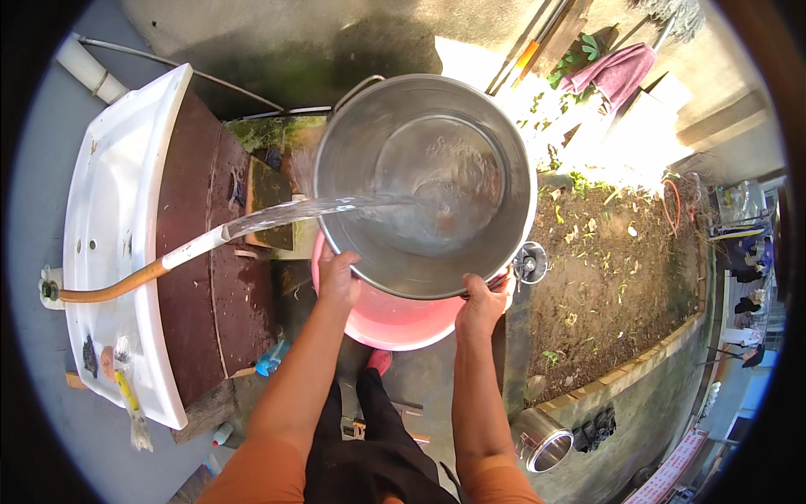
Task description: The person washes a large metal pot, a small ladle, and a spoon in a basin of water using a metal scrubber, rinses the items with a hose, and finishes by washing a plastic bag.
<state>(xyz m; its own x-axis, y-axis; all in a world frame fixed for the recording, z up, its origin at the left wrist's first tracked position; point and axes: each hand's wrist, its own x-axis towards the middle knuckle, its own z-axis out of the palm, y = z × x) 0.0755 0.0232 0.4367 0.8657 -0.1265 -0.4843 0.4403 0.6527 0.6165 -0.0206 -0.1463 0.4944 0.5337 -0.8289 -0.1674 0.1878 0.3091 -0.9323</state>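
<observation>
Both my hands hold a large stainless steel bucket (pixel 352 138) by its near rim, its mouth facing up toward me. My left hand (pixel 338 277) grips the rim at the lower left, and my right hand (pixel 482 302) grips it at the lower right. A stream of water (pixel 302 212) runs out of a hose (pixel 195 247) into the bucket, where water swirls over the bottom. The hose comes from a tap (pixel 48 290) at the far left. Beneath the bucket is a pink basin (pixel 403 321), partly hidden by it.
A white ceramic washbasin (pixel 107 208) on a brown cabinet (pixel 195 252) stands at left, with a yellow-handled brush (pixel 126 390) on its edge. To the right lies a brick-edged soil bed (pixel 592 302). A steel pot (pixel 541 440) stands near its corner. A pink cloth (pixel 611 75) hangs by the wall.
</observation>
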